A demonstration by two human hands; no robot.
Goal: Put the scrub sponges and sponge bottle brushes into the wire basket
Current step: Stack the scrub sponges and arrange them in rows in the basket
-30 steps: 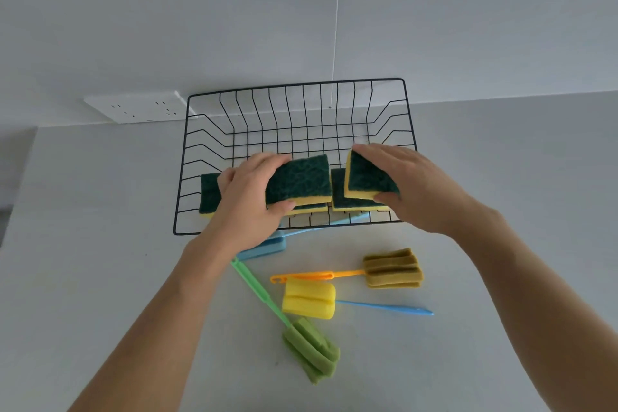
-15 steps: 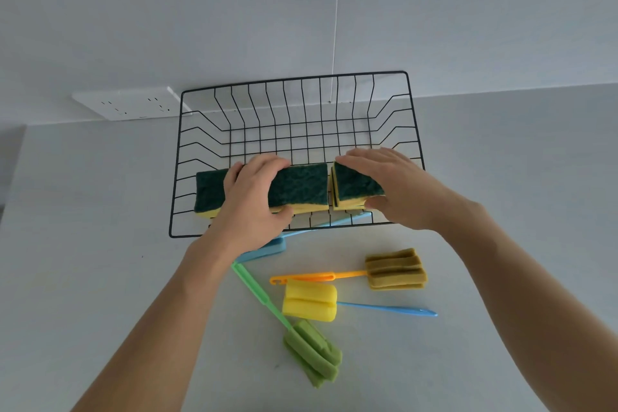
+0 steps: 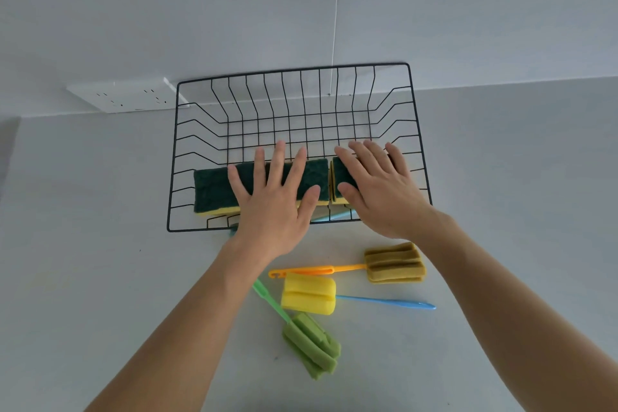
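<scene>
A black wire basket (image 3: 294, 100) stands on the grey table. Green-and-yellow scrub sponges (image 3: 212, 189) lie in a row along its near side. My left hand (image 3: 274, 201) is spread flat over the left sponges, fingers apart. My right hand (image 3: 378, 187) lies flat over the right sponge (image 3: 339, 174), holding nothing. On the table in front lie three sponge bottle brushes: an orange-handled one with an olive head (image 3: 394, 264), a blue-handled one with a yellow head (image 3: 307, 293), and a green one (image 3: 311, 343). A light blue handle (image 3: 329, 217) shows at the basket's near edge, mostly hidden.
A white power strip (image 3: 123, 99) lies at the back left by the wall. A thin white cord (image 3: 335, 17) hangs down the wall behind the basket. The far part of the basket holds nothing.
Both hands lowered their sponges into the basket's near row and let go. The fingers have opened and now lie flat on top of the sponges.
</scene>
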